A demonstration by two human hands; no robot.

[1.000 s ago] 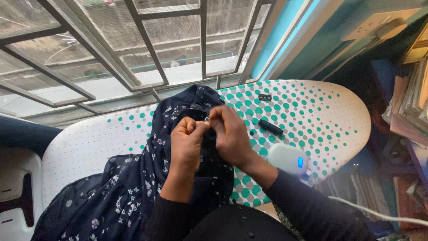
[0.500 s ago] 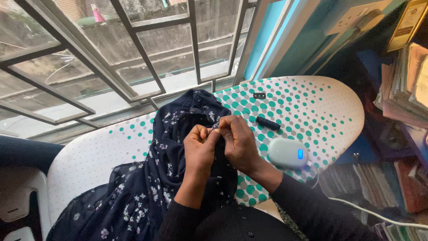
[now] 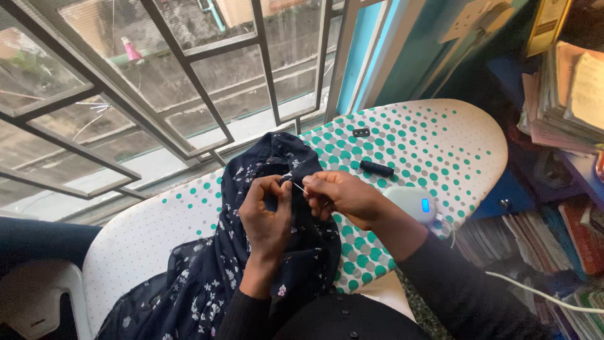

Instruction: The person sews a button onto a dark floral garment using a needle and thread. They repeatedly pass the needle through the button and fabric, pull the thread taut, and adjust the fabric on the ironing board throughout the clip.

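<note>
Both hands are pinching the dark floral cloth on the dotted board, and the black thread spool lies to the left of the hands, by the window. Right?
Not quite. The black thread spool lies to the right of the left hand and right hand, beyond the white device, as the head view shows. The dark floral cloth on the dotted board is right.

A dark navy floral garment (image 3: 207,283) is seen draped over a dotted ironing board (image 3: 440,151), bunched at its upper end and trailing off the near edge. A thin needle (image 3: 299,187) is held level against the gathered fold, between the fingertips.
</note>
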